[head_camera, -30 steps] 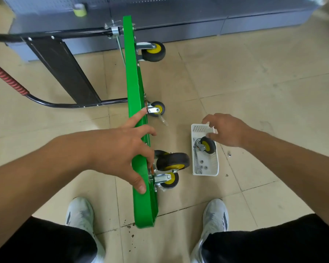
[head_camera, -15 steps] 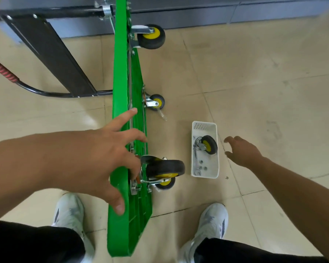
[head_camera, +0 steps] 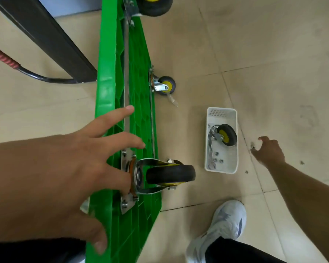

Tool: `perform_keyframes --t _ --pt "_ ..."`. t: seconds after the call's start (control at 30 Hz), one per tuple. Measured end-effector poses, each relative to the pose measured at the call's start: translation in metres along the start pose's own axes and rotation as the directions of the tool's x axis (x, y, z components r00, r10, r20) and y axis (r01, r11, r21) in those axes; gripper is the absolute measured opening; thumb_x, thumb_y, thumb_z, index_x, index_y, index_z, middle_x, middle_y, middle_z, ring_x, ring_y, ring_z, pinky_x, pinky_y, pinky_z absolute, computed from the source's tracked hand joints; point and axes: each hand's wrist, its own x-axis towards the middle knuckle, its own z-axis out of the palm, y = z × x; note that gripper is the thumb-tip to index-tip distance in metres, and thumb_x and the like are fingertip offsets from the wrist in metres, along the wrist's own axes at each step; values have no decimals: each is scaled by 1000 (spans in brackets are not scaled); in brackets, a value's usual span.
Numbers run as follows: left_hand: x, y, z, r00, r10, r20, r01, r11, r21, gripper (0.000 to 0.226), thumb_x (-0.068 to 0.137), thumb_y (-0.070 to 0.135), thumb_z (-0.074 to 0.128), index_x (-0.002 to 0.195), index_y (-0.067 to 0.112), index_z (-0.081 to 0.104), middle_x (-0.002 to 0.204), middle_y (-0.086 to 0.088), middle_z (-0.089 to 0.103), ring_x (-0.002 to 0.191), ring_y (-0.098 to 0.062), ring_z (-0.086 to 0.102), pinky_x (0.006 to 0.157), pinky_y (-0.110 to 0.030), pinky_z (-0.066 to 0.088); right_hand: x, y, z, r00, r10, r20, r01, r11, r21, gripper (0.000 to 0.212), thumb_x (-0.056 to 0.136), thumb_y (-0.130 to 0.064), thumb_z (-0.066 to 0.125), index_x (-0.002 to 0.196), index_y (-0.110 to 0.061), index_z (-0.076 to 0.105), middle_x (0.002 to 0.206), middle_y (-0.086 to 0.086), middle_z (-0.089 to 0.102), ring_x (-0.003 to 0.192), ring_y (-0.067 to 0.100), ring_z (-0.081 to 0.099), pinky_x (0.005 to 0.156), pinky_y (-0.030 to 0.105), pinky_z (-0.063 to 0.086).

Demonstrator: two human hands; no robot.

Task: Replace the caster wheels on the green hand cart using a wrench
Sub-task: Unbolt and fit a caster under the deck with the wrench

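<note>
The green hand cart (head_camera: 106,92) stands on its side edge on the tiled floor, its underside facing right. Three black-and-yellow casters show on it: a large near one (head_camera: 171,174), a small middle one (head_camera: 166,85) and a far one (head_camera: 156,6). My left hand (head_camera: 70,177) rests over the cart's upper edge with fingers spread, the fingertips beside the near caster's mounting plate. My right hand (head_camera: 270,150) reaches down to the floor right of the white basket (head_camera: 221,109), fingers loosely bent by a small loose nut (head_camera: 253,147). The basket holds a spare caster (head_camera: 226,135), a wrench (head_camera: 210,149) and several nuts.
The cart's black folded handle (head_camera: 46,79) with its red grip (head_camera: 2,56) lies to the left on the floor. A grey cabinet base (head_camera: 68,6) runs along the top. My right shoe (head_camera: 224,223) stands just below the basket. Small bits of debris dot the tiles by the basket.
My head has dropped closer to the cart. My right hand left the basket and moved right and down to the floor beside it. My left hand stays on the cart's edge.
</note>
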Motion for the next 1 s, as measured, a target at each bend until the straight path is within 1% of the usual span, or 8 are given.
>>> perform_keyframes --t 0.13,0.37,0.47,0.57,0.7,0.8,0.87,1.0 --pt "4 -1 13 998 -59 -35 58 998 -38 50 45 69 89 86 53 66 149 12 41 150 -38 22 73 -56 57 11 10 18 999 10 44 -10 1000 -6 52 88 -32 74 135 -20 54 124 21 52 102 42 62 89 49 55" --pt "-1 -7 16 998 -48 36 48 999 -14 51 54 70 84 97 62 57 146 9 47 149 -44 19 80 -61 53 13 1 45 1000 -20 2 20 999 41 41 88 -13 71 128 -12 63 127 19 52 110 42 60 97 47 50" --pt "-3 -9 13 997 -49 55 49 999 -4 52 55 70 84 98 64 56 149 11 43 149 -45 18 77 -61 54 4 -3 52 1000 -28 -14 28 1000 8 17 92 -3 62 107 -5 69 106 19 54 88 40 58 81 41 49" --pt "-2 -9 12 998 -35 57 36 999 -17 51 57 73 82 101 64 58 150 13 41 149 -44 19 77 -63 54 -5 -3 55 1000 -4 19 4 1000 -15 18 93 1 58 99 -10 69 93 10 49 64 26 48 71 35 42" --pt "4 -3 10 986 -162 -48 152 976 -155 43 70 78 66 111 70 54 147 24 42 142 -32 35 78 -69 52 -16 -3 49 998 49 45 -50 999 17 25 86 -6 61 105 -21 68 103 9 61 88 34 62 79 38 52" --pt "4 -3 0 999 -9 45 12 998 -54 53 60 95 55 98 60 64 143 8 48 150 -38 20 71 -66 55 -28 -6 34 999 38 -28 -35 996 81 24 86 -14 63 107 -22 68 108 9 63 99 35 63 83 38 49" --pt "3 -5 -11 997 -7 80 9 1000 -28 54 60 97 53 97 58 64 143 5 49 151 -40 15 67 -66 56 -39 -15 23 997 12 -73 -3 992 124 23 87 -16 63 109 -21 69 109 9 63 98 34 64 81 36 47" --pt "4 -4 -12 995 27 95 -27 1000 -11 55 65 98 45 98 58 63 141 3 51 149 -44 16 84 -67 51 -71 -32 10 982 -102 -159 125 982 141 24 92 -21 63 114 -18 69 116 9 60 98 34 65 83 42 54"
